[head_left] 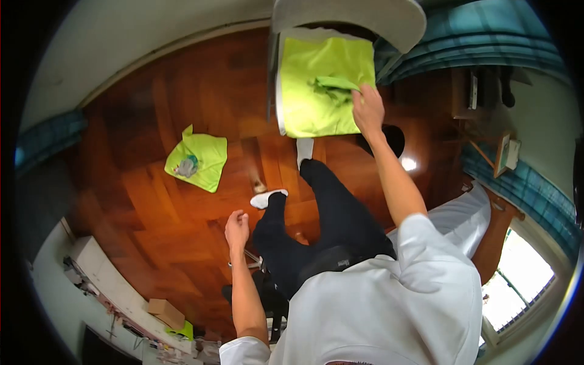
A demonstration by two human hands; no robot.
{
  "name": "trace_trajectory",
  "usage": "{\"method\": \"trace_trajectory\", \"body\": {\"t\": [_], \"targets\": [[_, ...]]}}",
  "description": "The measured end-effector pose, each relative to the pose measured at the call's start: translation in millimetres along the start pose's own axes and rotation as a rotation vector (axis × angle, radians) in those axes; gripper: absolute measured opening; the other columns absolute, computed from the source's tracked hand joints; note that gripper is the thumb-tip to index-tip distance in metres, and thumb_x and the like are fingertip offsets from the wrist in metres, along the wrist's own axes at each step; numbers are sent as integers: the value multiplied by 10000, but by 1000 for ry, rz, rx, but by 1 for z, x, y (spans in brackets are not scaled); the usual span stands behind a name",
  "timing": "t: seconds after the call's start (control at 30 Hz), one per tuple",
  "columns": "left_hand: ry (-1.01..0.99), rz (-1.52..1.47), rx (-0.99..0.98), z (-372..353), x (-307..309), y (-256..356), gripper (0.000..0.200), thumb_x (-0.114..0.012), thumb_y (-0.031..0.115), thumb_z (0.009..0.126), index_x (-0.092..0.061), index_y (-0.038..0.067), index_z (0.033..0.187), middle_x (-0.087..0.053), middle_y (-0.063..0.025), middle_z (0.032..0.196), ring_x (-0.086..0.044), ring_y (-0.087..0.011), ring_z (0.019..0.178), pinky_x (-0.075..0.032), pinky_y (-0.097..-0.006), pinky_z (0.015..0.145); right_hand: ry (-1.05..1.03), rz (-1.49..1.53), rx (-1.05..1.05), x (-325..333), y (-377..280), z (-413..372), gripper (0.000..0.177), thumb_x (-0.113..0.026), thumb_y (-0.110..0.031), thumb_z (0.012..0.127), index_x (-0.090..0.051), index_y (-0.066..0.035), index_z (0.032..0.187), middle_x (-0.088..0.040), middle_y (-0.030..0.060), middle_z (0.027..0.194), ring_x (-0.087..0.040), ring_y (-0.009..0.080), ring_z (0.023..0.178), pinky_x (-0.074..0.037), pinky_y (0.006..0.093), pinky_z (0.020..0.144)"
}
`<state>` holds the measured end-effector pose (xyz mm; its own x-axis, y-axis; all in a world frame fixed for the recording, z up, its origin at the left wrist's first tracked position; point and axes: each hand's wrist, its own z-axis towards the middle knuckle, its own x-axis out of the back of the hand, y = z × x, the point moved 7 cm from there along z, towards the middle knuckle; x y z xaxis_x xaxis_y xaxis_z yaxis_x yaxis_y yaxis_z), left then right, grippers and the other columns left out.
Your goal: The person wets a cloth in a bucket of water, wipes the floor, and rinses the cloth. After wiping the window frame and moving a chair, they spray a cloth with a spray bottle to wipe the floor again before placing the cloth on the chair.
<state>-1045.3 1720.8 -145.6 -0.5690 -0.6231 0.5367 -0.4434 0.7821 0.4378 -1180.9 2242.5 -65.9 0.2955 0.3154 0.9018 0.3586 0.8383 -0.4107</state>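
A lime-green cloth (298, 109) lies spread over the seat of a chair at the top of the view. My right hand (368, 109) reaches across its right edge, fingers closed on a small green piece of cloth (336, 83) with dark shadow beneath it. Down at the left, my left hand (237, 230) hangs above the wooden floor with loosely curled fingers and nothing in it. A second lime-green cloth (210, 159) lies on the floor farther left, a small grey and teal bundle (187, 166) resting on it.
The chair's grey backrest (365, 13) curves along the top. Below the seat are my white-socked feet (269, 199). A shelf with a cardboard box (166, 314) runs along the lower left. Teal curtains (480, 48) hang at upper right, and a silvery cover (465, 219) lies at right.
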Motion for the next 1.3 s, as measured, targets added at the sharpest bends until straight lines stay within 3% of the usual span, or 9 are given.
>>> {"method": "trace_trajectory", "body": {"t": [0.2,0.3,0.4,0.53,0.77,0.87,0.97,1.2,1.3], "targets": [[63,30,-695,80,-54,304,301,-599,142,955,-615,35,1236,-657,-170,1158,-581,-371,1122,-475,-435,959,78,506,-503,147,34,-44,252,-565,-221,1028,-544,-2,904,-492,45,687,-447,70,659,-394,298,585],[244,78,-1041,164,-95,403,299,-596,139,944,-603,44,1227,-656,-193,1113,-598,-385,1067,-483,-473,927,-70,414,-543,156,64,-79,282,-572,-239,1029,-539,5,891,-501,27,663,-428,70,639,-393,304,570],[235,474,-1124,251,-125,450,464,-556,340,978,-549,52,1342,-567,-155,1396,-524,-341,1288,-419,-534,1043,-207,414,-664,147,85,-121,297,-575,-249,1026,-541,8,881,-517,46,670,-444,80,659,-414,312,588],[256,692,-1023,272,-134,448,700,-545,453,975,-332,92,1535,-300,-122,1620,-283,-325,1488,-308,-600,1138,-220,562,-855,128,102,-177,308,-595,-231,1017,-518,5,834,-518,33,648,-438,58,650,-402,283,568],[79,612,-818,214,-126,406,642,-616,368,941,-423,60,1470,-312,-184,1601,-305,-368,1468,-317,-597,1133,-205,647,-884,127,94,-194,311,-632,-231,987,-512,6,826,-506,82,609,-434,76,581,-377,319,516],[-140,450,-750,168,-85,382,449,-657,298,918,-626,29,1277,-495,-193,1479,-483,-370,1348,-418,-466,1087,-333,591,-918,138,107,-199,350,-670,-282,949,-521,10,826,-528,158,623,-502,189,535,-406,384,535],[18,371,-719,145,5,370,345,-643,249,932,-669,55,1216,-633,-184,1308,-610,-343,1203,-481,-419,1012,-442,466,-800,161,118,-192,379,-698,-321,897,-536,8,803,-579,226,680,-570,422,640,-434,460,591],[241,374,-320,124,156,354,368,-573,323,961,-677,50,1185,-719,-182,1122,-686,-326,1070,-519,-404,929,-288,368,-672,244,131,-146,297,-677,-250,901,-565,10,811,-608,202,689,-637,337,652,-460,435,608],[148,278,-382,107,158,390,348,-603,292,950,-676,32,1170,-721,-185,1098,-694,-305,1046,-523,-386,900,-259,843,-745,265,123,-102,118,-679,-83,877,-608,0,922,-648,42,788,-620,107,733,-501,319,650]]}}
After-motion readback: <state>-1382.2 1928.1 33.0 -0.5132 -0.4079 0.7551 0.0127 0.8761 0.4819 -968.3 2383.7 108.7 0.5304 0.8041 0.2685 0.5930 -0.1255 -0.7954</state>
